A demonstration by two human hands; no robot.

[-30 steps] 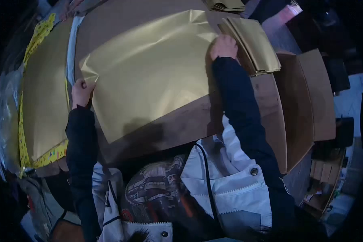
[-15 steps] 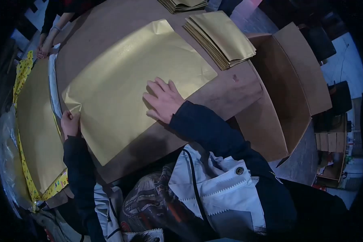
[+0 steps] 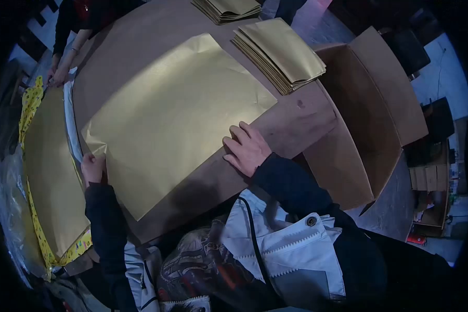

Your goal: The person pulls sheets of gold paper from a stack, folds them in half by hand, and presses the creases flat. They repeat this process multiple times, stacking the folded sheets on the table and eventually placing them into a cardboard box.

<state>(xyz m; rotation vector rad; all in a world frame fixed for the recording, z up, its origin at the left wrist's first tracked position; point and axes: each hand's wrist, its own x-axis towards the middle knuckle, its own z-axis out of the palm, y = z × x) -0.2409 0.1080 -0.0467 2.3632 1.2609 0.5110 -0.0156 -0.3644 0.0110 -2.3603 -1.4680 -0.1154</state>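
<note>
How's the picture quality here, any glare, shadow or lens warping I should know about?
Head view: strong fisheye bend with black corners; dim, bluish light overall; a soft sheen on the large gold paper sheet; the person's own shadow darkens the brown cardboard work surface near the right hand.

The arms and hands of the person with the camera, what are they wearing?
Both arms are in long dark navy sleeves that reach to the wrists. The left hand and the right hand are bare, with no gloves, and no rings or watch can be made out. A white vest with a round snap button covers the chest.
</note>
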